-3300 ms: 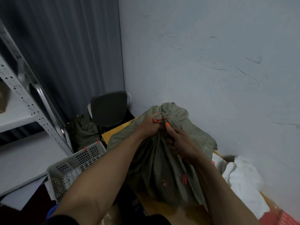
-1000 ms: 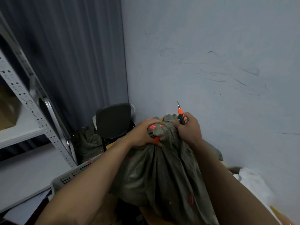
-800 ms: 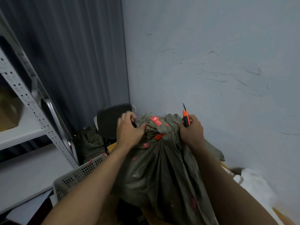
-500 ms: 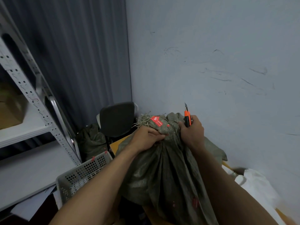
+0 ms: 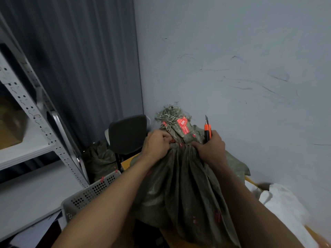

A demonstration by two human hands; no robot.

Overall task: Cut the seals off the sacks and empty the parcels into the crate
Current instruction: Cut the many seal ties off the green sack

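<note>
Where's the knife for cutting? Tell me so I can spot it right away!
Find the pale grey wall, then the big olive-green woven sack standing in front of it. At the sack's bunched neck, the right hand grips a slim orange-and-black utility knife, blade pointing up. The red label beside it is flat; the knife is a thin stick with a grey tip.

— Walls?
— One pale grey wall (image 5: 232, 68), scuffed with dark marks. A dark pleated curtain (image 5: 80, 59) meets it at the corner.
— Furniture?
— Grey metal shelving rack (image 5: 32, 108) at far left, uprights perforated, cardboard box (image 5: 10, 129) on one shelf. Dark-backed chair (image 5: 128, 134) in the corner. Yellowish desk (image 5: 128, 161) just before it. Light dim.
</note>
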